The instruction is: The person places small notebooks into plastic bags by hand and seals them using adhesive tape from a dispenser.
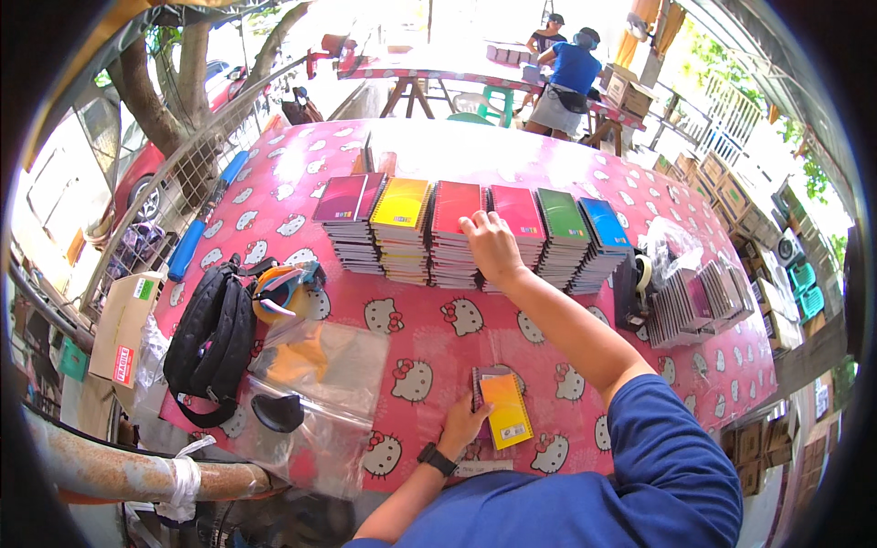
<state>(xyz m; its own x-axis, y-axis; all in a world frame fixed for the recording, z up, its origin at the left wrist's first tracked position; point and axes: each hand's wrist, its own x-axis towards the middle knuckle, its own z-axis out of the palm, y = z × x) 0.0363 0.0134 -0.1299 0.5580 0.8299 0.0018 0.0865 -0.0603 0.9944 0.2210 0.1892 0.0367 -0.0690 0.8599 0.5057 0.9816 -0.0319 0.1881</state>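
At the left of the frame a black bag (212,342) lies on the pink counter (429,338), with clear plastic bags (315,402) just beside it. Low in the middle, the left hand (463,422) rests flat and open, touching a small yellow-orange notebook (505,409). Above it, in the middle of the frame, the right hand (491,247) lies open, fingers spread, on top of the red stack (454,233) in a row of notebook stacks. Farther right stands a tape dispenser (632,288).
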